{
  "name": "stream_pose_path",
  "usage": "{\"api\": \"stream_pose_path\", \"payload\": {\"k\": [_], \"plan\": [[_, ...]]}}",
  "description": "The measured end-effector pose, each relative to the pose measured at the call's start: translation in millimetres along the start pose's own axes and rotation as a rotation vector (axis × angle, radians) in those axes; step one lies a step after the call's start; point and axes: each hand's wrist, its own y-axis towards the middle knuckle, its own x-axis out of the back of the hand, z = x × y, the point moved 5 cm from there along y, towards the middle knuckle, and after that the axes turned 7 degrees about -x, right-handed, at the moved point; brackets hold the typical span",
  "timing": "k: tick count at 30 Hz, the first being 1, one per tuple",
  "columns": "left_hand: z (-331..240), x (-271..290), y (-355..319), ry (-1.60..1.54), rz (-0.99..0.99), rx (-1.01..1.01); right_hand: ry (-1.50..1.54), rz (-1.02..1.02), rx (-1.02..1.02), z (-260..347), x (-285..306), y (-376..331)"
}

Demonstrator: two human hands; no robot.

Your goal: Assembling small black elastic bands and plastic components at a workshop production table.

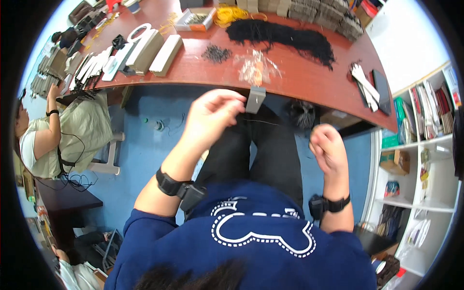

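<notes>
My left hand is raised below the table edge, its fingers pinched on a small grey card tag. A thin black string runs from the tag toward my right hand, which is closed in a fist around the string's other end. Both hands hover above my lap in black trousers. On the red-brown table just beyond the tag lie a heap of clear small bags, a small pile of dark pins and a long heap of black strings.
Stacks of grey card pieces lie at the table's left, and a box with yellow bands stands at the back. A dark phone rests at the right. Another person in a light shirt sits at the left. White shelves stand at the right.
</notes>
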Motion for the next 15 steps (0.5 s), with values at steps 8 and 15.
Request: {"api": "stream_pose_path", "payload": {"k": [8,15], "plan": [[12,-36,-21,-0.035,0.112,0.046,-0.134,0.164,-0.028,-14,-93,29],[25,-32,-28,-0.204,0.110,0.217,-0.116,0.259,-0.107,-29,-99,33]]}}
